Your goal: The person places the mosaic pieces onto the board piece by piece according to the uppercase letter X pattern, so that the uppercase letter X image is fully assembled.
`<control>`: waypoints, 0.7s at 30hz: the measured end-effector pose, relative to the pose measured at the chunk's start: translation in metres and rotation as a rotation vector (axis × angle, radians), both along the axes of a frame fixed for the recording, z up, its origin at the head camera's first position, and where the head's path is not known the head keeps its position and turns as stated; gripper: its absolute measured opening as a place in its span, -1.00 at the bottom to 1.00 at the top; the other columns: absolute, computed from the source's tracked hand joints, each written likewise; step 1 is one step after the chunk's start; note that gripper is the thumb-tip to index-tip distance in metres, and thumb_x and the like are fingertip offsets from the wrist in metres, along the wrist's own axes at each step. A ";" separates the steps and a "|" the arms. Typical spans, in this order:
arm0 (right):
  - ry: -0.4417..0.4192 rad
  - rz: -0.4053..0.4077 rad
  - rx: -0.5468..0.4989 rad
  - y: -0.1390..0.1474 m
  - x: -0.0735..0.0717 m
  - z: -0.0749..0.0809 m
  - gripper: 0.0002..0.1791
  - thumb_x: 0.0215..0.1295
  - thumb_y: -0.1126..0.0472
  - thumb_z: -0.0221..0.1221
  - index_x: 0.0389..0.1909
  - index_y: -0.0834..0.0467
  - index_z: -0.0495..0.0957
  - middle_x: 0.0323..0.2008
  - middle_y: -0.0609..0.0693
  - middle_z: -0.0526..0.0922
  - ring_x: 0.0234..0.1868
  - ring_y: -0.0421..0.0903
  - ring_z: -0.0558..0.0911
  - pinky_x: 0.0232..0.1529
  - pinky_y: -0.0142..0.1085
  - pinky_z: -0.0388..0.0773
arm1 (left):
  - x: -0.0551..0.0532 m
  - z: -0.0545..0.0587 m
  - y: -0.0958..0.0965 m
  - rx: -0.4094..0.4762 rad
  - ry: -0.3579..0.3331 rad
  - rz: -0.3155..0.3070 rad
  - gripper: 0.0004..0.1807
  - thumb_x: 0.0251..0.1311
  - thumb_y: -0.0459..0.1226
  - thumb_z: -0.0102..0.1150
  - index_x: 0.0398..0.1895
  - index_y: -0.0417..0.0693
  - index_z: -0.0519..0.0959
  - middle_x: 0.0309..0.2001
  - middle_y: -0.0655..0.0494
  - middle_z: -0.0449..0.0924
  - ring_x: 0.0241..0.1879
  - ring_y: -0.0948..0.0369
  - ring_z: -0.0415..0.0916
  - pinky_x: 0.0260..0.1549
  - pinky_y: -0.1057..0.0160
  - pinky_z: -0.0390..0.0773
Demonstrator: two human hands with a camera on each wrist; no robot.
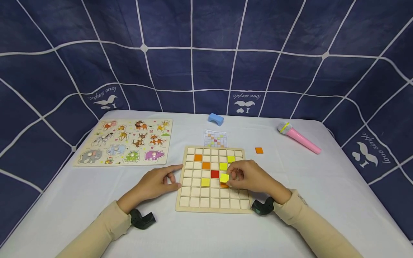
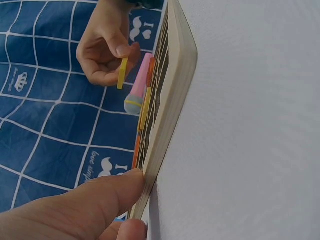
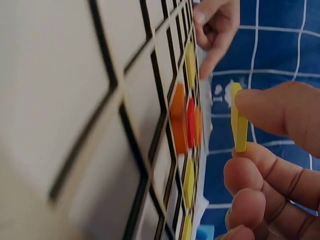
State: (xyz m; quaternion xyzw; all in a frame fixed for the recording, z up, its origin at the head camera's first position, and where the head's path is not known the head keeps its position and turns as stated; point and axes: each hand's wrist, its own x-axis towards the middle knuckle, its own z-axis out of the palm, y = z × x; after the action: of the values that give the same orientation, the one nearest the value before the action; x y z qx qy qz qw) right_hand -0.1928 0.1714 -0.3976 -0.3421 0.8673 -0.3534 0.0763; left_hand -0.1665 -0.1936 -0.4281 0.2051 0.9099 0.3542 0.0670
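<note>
Between thumb and fingertips, my right hand [image 1: 250, 175] pinches a yellow square tile [image 3: 239, 120] above the wooden grid board [image 1: 195, 203]. In the head view this tile overlaps an orange tile [image 1: 224, 185] on the board. A red tile [image 1: 214, 174] lies near the board's middle, with two orange tiles [image 1: 206, 165] running up and left from it. Yellow tiles lie at its upper right [image 1: 223, 166] and lower left [image 1: 205, 182]. My left hand [image 1: 158, 182] touches the board's left edge, thumb and index finger spread apart along it.
Beyond the board lies a small printed pattern card [image 1: 215, 139], with a blue arch block [image 1: 216, 119] behind it. A loose orange tile [image 1: 259, 150] and a pink toy microphone [image 1: 300, 138] lie to the right. An animal puzzle board [image 1: 126, 143] is at the back left.
</note>
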 end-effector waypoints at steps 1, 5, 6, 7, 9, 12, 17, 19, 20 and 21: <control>0.002 0.003 0.003 -0.003 0.001 0.001 -0.80 0.22 0.29 0.55 -0.27 0.10 0.69 -0.44 -0.21 0.57 -0.52 -0.32 0.42 -0.44 -0.39 0.42 | 0.000 0.000 0.000 0.001 0.000 0.000 -0.32 0.32 -0.11 0.52 0.45 -0.16 0.58 -0.34 0.36 0.54 -0.47 0.35 0.37 -0.46 0.30 0.36; 0.020 0.020 0.007 -0.012 0.004 0.001 -0.80 0.23 0.26 0.57 -0.28 0.10 0.69 -0.44 -0.18 0.59 -0.52 -0.34 0.42 -0.44 -0.39 0.43 | 0.000 -0.001 -0.001 0.001 -0.002 0.004 -0.32 0.31 -0.13 0.52 0.45 -0.16 0.58 -0.34 0.35 0.55 -0.47 0.35 0.37 -0.46 0.30 0.36; 0.022 0.022 0.004 -0.015 0.005 0.000 -0.80 0.23 0.26 0.56 -0.29 0.10 0.69 -0.44 -0.17 0.60 -0.52 -0.34 0.42 -0.44 -0.40 0.43 | 0.000 -0.001 -0.001 -0.001 -0.002 0.006 -0.32 0.31 -0.13 0.52 0.45 -0.16 0.58 -0.34 0.35 0.55 -0.47 0.34 0.37 -0.46 0.30 0.36; 0.021 0.023 0.002 -0.017 0.006 0.001 -0.80 0.23 0.27 0.56 -0.28 0.10 0.69 -0.44 -0.15 0.61 -0.52 -0.34 0.43 -0.44 -0.40 0.43 | 0.000 -0.001 -0.001 -0.001 -0.002 0.007 -0.32 0.31 -0.13 0.53 0.45 -0.16 0.58 -0.34 0.35 0.55 -0.48 0.34 0.37 -0.46 0.30 0.36; 0.016 0.029 -0.004 -0.021 0.007 0.000 -0.80 0.23 0.27 0.56 -0.28 0.11 0.69 -0.43 -0.14 0.62 -0.52 -0.34 0.43 -0.44 -0.40 0.44 | 0.000 -0.001 0.000 -0.003 -0.003 0.010 -0.32 0.31 -0.13 0.53 0.45 -0.16 0.58 -0.34 0.35 0.55 -0.48 0.34 0.37 -0.46 0.30 0.35; 0.018 0.035 -0.008 -0.027 0.008 0.000 -0.80 0.21 0.28 0.56 -0.30 0.11 0.69 -0.43 -0.15 0.61 -0.52 -0.34 0.43 -0.43 -0.40 0.45 | 0.000 -0.001 0.000 -0.003 -0.003 0.009 -0.31 0.31 -0.12 0.52 0.45 -0.16 0.58 -0.35 0.36 0.55 -0.49 0.34 0.37 -0.47 0.30 0.35; 0.024 0.041 -0.003 -0.038 0.011 0.000 -0.80 0.20 0.28 0.56 -0.30 0.11 0.69 -0.46 -0.19 0.59 -0.49 -0.35 0.42 -0.40 -0.39 0.45 | 0.000 -0.001 -0.001 -0.009 -0.001 0.007 -0.31 0.31 -0.13 0.53 0.46 -0.15 0.58 -0.35 0.36 0.55 -0.49 0.34 0.37 -0.47 0.30 0.35; 0.017 0.045 -0.006 -0.042 0.012 -0.001 -0.80 0.20 0.28 0.56 -0.29 0.12 0.69 -0.46 -0.20 0.59 -0.48 -0.35 0.44 -0.40 -0.39 0.45 | 0.000 -0.001 -0.001 -0.013 -0.001 0.008 -0.31 0.31 -0.13 0.53 0.46 -0.15 0.58 -0.35 0.36 0.55 -0.49 0.34 0.37 -0.47 0.31 0.35; 0.010 0.044 -0.007 -0.044 0.012 -0.001 -0.79 0.20 0.28 0.56 -0.28 0.12 0.69 -0.47 -0.21 0.59 -0.48 -0.35 0.44 -0.40 -0.40 0.45 | 0.000 -0.001 -0.001 -0.013 -0.001 0.008 -0.31 0.31 -0.13 0.53 0.46 -0.15 0.58 -0.35 0.36 0.55 -0.49 0.34 0.37 -0.47 0.31 0.35; 0.004 0.043 -0.006 -0.046 0.013 -0.001 -0.79 0.19 0.27 0.56 -0.28 0.12 0.69 -0.47 -0.22 0.59 -0.48 -0.35 0.44 -0.41 -0.40 0.44 | 0.000 -0.001 -0.001 -0.013 0.000 0.007 -0.31 0.31 -0.13 0.53 0.46 -0.15 0.58 -0.35 0.36 0.55 -0.49 0.34 0.37 -0.47 0.31 0.35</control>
State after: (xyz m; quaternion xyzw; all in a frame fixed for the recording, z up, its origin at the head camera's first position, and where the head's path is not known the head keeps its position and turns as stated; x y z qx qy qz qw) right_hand -0.1798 0.1253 -0.3990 -0.3618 0.8589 -0.3534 0.0810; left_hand -0.1668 -0.1947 -0.4287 0.2014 0.9130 0.3484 0.0672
